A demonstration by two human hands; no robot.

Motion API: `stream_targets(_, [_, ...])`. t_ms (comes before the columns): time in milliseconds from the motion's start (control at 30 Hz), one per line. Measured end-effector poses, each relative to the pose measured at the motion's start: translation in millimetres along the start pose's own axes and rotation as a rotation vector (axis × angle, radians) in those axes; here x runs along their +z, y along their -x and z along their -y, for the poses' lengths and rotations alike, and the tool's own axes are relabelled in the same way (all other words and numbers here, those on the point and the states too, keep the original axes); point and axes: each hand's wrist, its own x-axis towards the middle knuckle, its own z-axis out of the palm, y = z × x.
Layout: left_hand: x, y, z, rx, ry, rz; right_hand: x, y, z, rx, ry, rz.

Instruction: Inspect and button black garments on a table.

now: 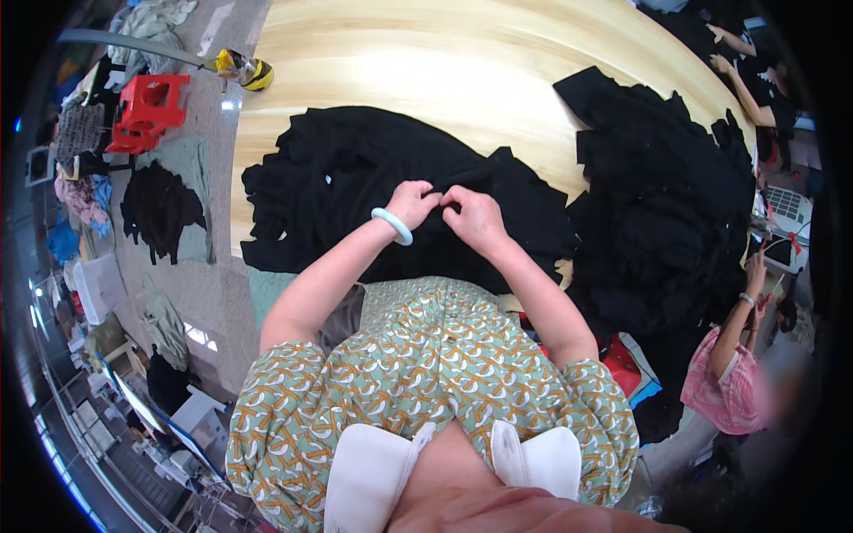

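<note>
A spread of black cloth [355, 160] lies rumpled along the near side of the table, directly in front of me. Over its middle, my left hand [412, 204], with a pale blue bangle on its wrist, has its fingers pinched together on the cloth. Close beside it, my right hand [475, 218] also pinches the black cloth between thumb and fingers. The fingertips nearly meet, and the exact fold between them is too small to make out. A small white tag or scrap [328, 180] shows on the cloth to the left.
A larger heap of black garments [657, 195] covers the right of the pale wooden table [426, 53]. Red stools [151, 107] and a dark garment [162, 211] are on the left. Co-workers at the right include a person in a pink checked top [724, 382].
</note>
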Motion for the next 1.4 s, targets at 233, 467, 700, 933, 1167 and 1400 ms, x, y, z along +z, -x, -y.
stream_targets(233, [7.2, 1.3, 6.9, -0.004, -0.068, -0.002, -0.7, 3.6, 3.9, 0.043, 0.136, 0.02])
stream_targets(467, [10.6, 10.7, -2.0, 0.176, -0.318, 0.052, 0.8, 6.7, -5.0, -0.039, 0.194, 0.023])
stream_targets(700, [16.3, 16.5, -2.9, 0.329, -0.512, 0.011, 4.3, 8.1, -12.6, -0.141, 0.231, 0.023])
stream_targets(933, [30.2, 15.1, -2.6, 0.241, -0.298, -0.183, 3.0, 9.3, -11.7, -0.088, 0.178, -0.016])
stream_targets(1167, [24.9, 11.7, 3.5, 0.342, -0.207, -0.189, -7.8, 8.8, -15.9, -0.04, 0.07, 0.036])
stream_targets(1400, [-9.7, 14.8, -8.5, 0.12, 0.102, 0.224, -28.8, 1.3, -1.8, 0.056, -0.386, 0.182])
